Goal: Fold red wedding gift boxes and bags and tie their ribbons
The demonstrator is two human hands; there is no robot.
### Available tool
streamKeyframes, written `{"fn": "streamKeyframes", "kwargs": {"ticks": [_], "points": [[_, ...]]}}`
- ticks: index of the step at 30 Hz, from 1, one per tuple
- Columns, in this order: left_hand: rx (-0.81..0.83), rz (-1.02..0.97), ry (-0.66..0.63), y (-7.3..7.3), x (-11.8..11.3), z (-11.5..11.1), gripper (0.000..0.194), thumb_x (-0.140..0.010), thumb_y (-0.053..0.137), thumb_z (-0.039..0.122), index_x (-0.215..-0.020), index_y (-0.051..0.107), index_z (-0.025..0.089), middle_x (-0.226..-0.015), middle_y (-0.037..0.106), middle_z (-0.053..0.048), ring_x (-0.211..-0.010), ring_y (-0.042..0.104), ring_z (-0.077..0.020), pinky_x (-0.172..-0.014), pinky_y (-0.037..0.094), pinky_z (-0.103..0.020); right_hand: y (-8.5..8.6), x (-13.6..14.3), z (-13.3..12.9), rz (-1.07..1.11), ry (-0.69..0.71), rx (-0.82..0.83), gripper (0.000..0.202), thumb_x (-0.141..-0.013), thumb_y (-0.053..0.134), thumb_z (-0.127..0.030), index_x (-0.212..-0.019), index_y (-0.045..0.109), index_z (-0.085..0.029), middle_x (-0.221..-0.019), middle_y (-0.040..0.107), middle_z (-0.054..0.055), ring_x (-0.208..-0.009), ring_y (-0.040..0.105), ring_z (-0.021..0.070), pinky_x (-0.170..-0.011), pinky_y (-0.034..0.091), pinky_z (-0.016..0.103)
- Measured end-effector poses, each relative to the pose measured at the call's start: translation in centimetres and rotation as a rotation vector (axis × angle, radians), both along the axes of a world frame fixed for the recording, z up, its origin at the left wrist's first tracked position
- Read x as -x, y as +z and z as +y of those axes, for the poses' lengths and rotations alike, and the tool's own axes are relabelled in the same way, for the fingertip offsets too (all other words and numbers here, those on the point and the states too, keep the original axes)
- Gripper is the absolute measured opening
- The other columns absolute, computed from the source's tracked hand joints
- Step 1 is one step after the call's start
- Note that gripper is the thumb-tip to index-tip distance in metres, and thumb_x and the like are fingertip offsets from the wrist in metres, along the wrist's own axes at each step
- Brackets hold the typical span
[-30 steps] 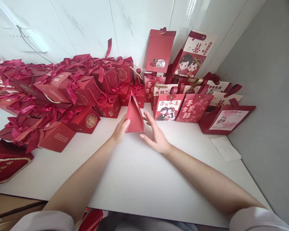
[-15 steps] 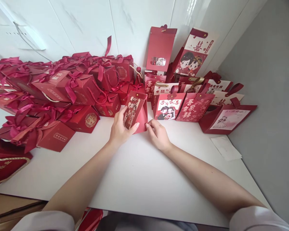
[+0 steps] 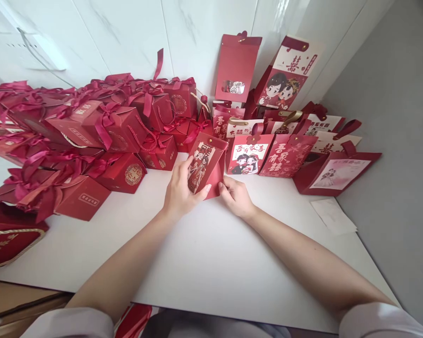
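Between my hands, just above the white table (image 3: 197,263), is a red gift box (image 3: 207,164) with a printed couple on its front, tilted to the right. My left hand (image 3: 181,190) grips it from the left, fingers behind the printed face and thumb across the lower front. At its lower right edge, my right hand (image 3: 237,195) pinches the red card between thumb and curled fingers. Right behind stands a red box with a cartoon couple (image 3: 248,157), beside a red box with white lettering (image 3: 285,157). What is inside the held box is hidden.
Piled at the left are several red boxes with ribbon bows (image 3: 116,131). More upright gift boxes (image 3: 282,77) stand at the back right against the wall. A white paper sheet (image 3: 333,215) lies near the grey partition (image 3: 387,108) on the right.
Both hands and the held gift box have shifted slightly right, and the box's printed front now faces me more. The grip of each hand looks the same.
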State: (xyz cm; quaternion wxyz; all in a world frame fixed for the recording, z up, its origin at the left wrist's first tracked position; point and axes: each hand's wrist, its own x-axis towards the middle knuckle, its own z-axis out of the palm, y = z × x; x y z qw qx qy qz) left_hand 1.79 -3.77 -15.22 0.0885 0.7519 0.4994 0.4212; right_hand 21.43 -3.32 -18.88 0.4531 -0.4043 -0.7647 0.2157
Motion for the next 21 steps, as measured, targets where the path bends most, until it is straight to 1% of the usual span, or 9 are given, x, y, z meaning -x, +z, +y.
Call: {"fn": "streamKeyframes", "kwargs": {"ticks": [4, 9, 13, 15, 18, 21], "points": [[0.037, 0.022, 0.006, 0.0, 0.2, 0.1, 0.082, -0.078, 0.07, 0.051, -0.146, 0.039, 0.019, -0.142, 0.052, -0.014, -0.13, 0.053, -0.0301, -0.102, 0.052, -0.043, -0.2, 0.0, 0.0, 0.019, -0.035, -0.003, 0.035, -0.1, 0.04, -0.034, -0.067, 0.031, -0.023, -0.062, 0.04, -0.003, -0.056, 0.041, 0.0132, -0.058, 0.033, 0.027], [-0.014, 0.094, 0.004, 0.3, 0.2, -0.1, 0.088, -0.075, 0.072, 0.054, -0.148, 0.037, 0.019, -0.144, 0.051, -0.014, -0.131, 0.053, -0.03, -0.101, 0.053, -0.041, -0.2, 0.1, -0.2, 0.036, -0.09, -0.016, 0.039, -0.103, 0.038, -0.039, -0.067, 0.032, -0.023, -0.062, 0.039, -0.003, -0.057, 0.04, 0.0139, -0.06, 0.032, 0.029], [-0.06, 0.111, 0.017, 0.7, 0.1, -0.5, 0.091, -0.073, 0.072, 0.056, -0.148, 0.039, 0.017, -0.141, 0.051, -0.016, -0.128, 0.055, -0.0308, -0.101, 0.052, -0.041, 0.1, 0.0, -0.3, 0.039, -0.072, -0.007, 0.041, -0.103, 0.036, -0.043, -0.067, 0.035, -0.023, -0.063, 0.041, -0.001, -0.058, 0.04, 0.0151, -0.061, 0.032, 0.03], [-0.045, 0.098, 0.01, 0.9, 0.1, -0.6, 0.09, -0.073, 0.072, 0.056, -0.148, 0.039, 0.018, -0.141, 0.051, -0.015, -0.128, 0.055, -0.0309, -0.101, 0.052, -0.041, 0.1, -0.1, -0.3, 0.056, -0.055, 0.011, 0.043, -0.103, 0.036, -0.046, -0.066, 0.035, -0.023, -0.063, 0.042, -0.001, -0.058, 0.04, 0.0156, -0.061, 0.032, 0.031], [0.06, 0.003, -0.043, 0.6, 0.3, -0.1, 0.084, -0.075, 0.069, 0.055, -0.147, 0.041, 0.02, -0.144, 0.051, -0.014, -0.13, 0.053, -0.0315, -0.104, 0.05, -0.043, 0.1, 0.0, -0.3, 0.122, -0.026, 0.054, 0.045, -0.102, 0.036, -0.051, -0.066, 0.035, -0.023, -0.064, 0.042, -0.001, -0.06, 0.042, 0.0161, -0.063, 0.035, 0.031], [0.253, -0.265, -0.169, -0.1, 0.5, 0.6, 0.073, -0.084, 0.057, 0.06, -0.144, 0.045, 0.021, -0.143, 0.054, -0.012, -0.126, 0.057, -0.0316, -0.098, 0.053, -0.043, 0.0, 0.3, -0.4, 0.229, -0.018, 0.123, 0.043, -0.102, 0.033, -0.055, -0.075, 0.041, -0.023, -0.071, 0.046, 0.0, -0.066, 0.047, 0.0165, -0.066, 0.041, 0.031]]}}
